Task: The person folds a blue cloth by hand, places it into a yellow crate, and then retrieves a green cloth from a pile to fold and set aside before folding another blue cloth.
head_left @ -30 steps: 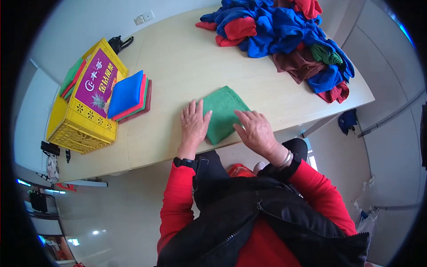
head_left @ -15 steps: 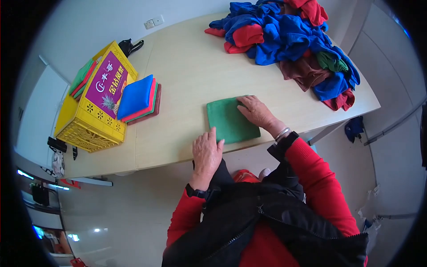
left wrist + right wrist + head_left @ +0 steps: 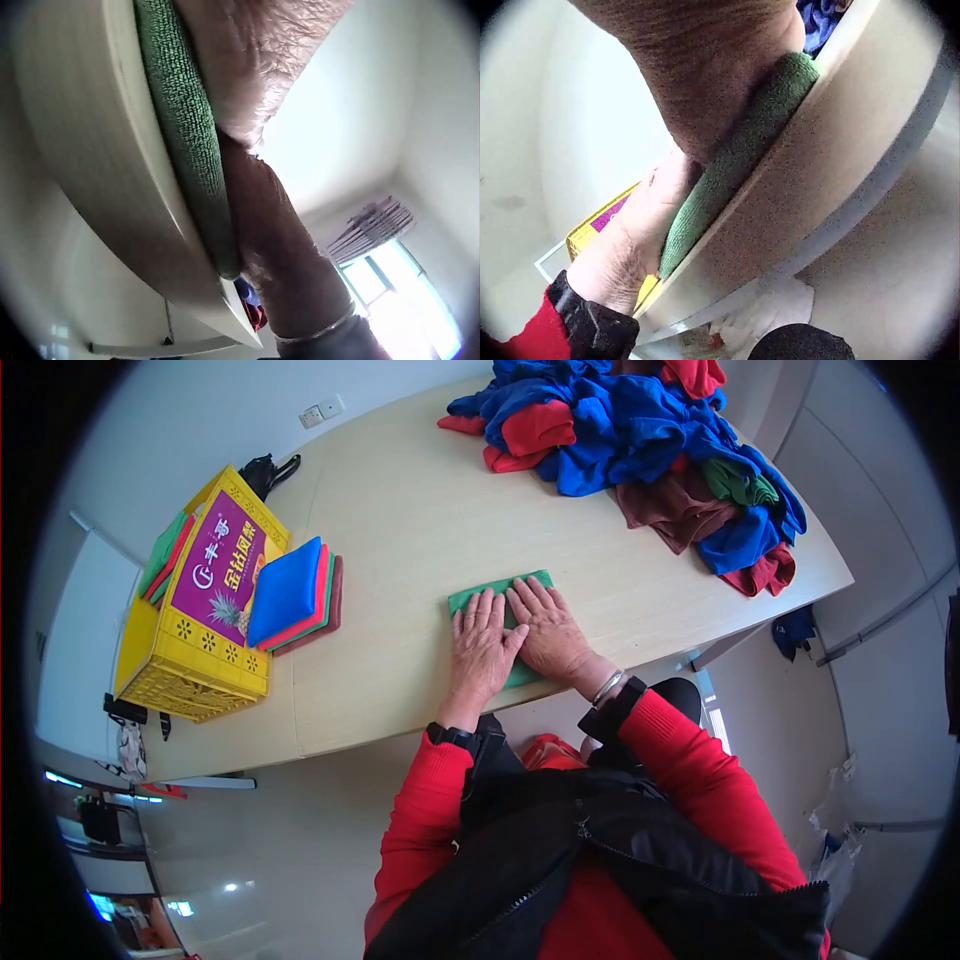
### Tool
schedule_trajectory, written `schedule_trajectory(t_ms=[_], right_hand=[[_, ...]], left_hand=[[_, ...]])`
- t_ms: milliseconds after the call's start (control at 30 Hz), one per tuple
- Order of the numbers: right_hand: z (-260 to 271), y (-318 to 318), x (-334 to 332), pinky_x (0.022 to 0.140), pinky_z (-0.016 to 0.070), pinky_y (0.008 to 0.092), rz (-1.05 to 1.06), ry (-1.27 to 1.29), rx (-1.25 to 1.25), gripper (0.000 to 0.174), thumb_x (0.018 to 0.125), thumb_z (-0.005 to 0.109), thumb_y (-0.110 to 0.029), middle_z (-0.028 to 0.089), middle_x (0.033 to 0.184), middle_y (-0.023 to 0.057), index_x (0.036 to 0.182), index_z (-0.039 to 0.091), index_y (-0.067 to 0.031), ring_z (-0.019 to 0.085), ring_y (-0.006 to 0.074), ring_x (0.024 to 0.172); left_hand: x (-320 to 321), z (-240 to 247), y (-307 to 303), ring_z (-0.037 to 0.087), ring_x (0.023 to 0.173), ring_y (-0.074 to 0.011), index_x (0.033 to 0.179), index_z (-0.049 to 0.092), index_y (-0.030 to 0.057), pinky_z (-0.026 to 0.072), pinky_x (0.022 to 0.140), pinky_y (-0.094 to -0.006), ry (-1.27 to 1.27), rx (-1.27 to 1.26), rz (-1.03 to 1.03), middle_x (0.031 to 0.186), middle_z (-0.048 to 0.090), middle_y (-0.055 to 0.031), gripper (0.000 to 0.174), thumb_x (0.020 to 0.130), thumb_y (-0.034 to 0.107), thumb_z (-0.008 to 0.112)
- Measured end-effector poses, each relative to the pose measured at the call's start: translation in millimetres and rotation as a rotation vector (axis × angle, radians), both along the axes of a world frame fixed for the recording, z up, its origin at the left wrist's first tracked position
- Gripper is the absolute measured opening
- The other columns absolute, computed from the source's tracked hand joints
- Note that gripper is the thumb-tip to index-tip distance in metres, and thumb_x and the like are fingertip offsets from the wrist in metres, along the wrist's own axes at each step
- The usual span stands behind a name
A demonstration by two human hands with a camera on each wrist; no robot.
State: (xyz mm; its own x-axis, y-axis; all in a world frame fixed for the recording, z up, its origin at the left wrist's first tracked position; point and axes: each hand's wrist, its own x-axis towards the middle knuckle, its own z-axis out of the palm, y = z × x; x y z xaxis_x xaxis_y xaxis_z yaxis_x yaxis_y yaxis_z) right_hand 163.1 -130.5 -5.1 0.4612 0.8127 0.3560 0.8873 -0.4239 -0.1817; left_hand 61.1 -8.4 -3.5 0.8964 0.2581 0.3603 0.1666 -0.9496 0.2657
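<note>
Both hands lie flat, palms down, side by side in front of the person. The left hand (image 3: 483, 650) has its fingers straight and close together, pointing away from the body. The right hand (image 3: 548, 632) lies right against it, fingers slightly spread, the two touching along their thumb sides. Both arms, in red sleeves (image 3: 420, 810), reach forward with the elbows bent. A dark strap circles the left wrist (image 3: 452, 737), and a thin bangle the right wrist (image 3: 607, 687).

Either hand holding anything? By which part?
Nothing gripped. Left hand and right hand lie flat side by side, pressing down on top of the folded green cloth on the table.
</note>
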Motion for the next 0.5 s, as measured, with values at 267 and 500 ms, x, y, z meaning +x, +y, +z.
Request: schedule_trajectory(t_ms=[267, 500], right_hand=[[3.1, 1.4, 6.0, 0.121, 0.0233, 0.0497, -0.082, 0.078, -0.027, 0.073, 0.099, 0.047, -0.053, 0.036, 0.158, 0.02, 0.149, 0.041, -0.0007, 0.029, 0.0357, 0.15], [8.8, -0.2, 12.6, 0.122, 0.0235, 0.0487, -0.135, 0.128, 0.019, 0.075, 0.098, 0.05, -0.052, 0.036, 0.158, 0.0216, 0.15, 0.039, 0.0015, 0.03, 0.0363, 0.149]], left_hand=[[-3.7, -4.4, 3.1, 0.027, 0.149, -0.0352, 0.152, 0.038, 0.0023, 0.0208, 0.122, -0.0484, 0.053, 0.006, 0.026, 0.16, 0.033, -0.0186, 0.073, 0.103, 0.056, 0.038], [0.1, 1.7, 4.8, 0.026, 0.15, -0.0348, 0.153, 0.037, 0.0025, 0.0208, 0.122, -0.048, 0.055, 0.028, 0.036, 0.161, 0.032, -0.0176, 0.074, 0.103, 0.057, 0.039]])
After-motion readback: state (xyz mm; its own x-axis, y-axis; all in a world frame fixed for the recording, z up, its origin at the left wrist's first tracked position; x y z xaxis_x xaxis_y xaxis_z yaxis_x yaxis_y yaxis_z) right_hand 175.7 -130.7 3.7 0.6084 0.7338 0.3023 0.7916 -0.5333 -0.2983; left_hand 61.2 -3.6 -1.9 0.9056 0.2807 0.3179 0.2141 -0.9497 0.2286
